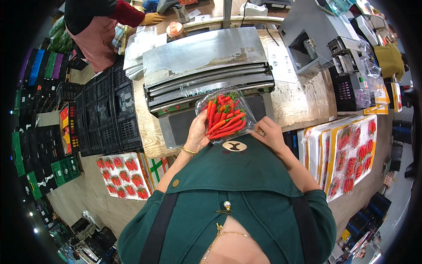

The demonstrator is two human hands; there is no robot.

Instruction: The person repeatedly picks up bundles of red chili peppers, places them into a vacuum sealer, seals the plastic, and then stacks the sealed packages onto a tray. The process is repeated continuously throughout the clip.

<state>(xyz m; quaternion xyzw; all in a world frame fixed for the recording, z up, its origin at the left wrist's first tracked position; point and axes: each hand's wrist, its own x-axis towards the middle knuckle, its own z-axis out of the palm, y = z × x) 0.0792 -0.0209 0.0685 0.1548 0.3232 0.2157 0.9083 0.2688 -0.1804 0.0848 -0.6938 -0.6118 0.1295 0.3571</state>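
A tray of red chili peppers [226, 115] under clear plastic film is held up in front of the apron, over the near edge of the film wrapping machine [211, 62]. My left hand [197, 132] grips the tray's left side, a gold bangle on its wrist. At the lower right corner, my right hand [267, 132] has its fingers closed on the gathered film [252, 125]. Behind the tray lie the machine's metal cover and rollers, and its dark plate [179, 127] shows partly under the tray and my left hand. The tray's underside is hidden.
Black plastic crates [108, 112] stand left of the wooden table [306, 102]. Stacked white boxes with packed chilies stand at lower left [123, 175] and right [351, 158]. A grey metal machine [310, 36] is at the back right. Another person's gloved hand [153, 18] rests at the back left.
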